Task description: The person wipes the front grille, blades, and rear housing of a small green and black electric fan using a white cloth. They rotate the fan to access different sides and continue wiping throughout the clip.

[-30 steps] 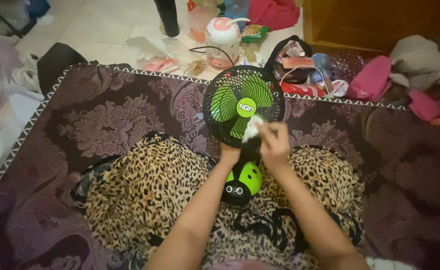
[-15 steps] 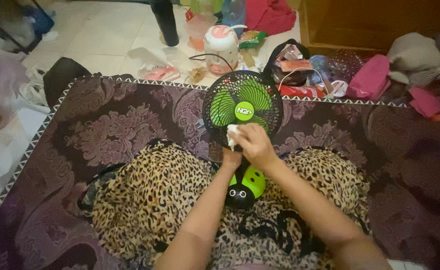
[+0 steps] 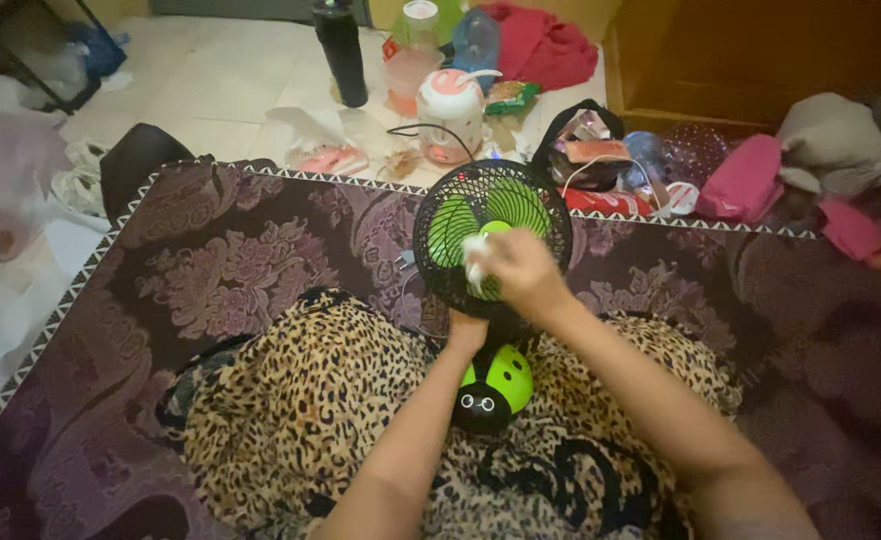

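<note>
Black-grilled green fan [image 3: 460, 205] upright on my lap, neck gripped in my left hand [image 3: 466, 330] for steadiness; right hand [image 3: 520, 270] pinches white tissue [image 3: 474, 252] against its grille.

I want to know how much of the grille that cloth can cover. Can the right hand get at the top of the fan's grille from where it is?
Probably yes. The right hand presses a white cloth on the middle of the fan grille; nothing lies between it and the top. The left hand grips below the cage.
</note>
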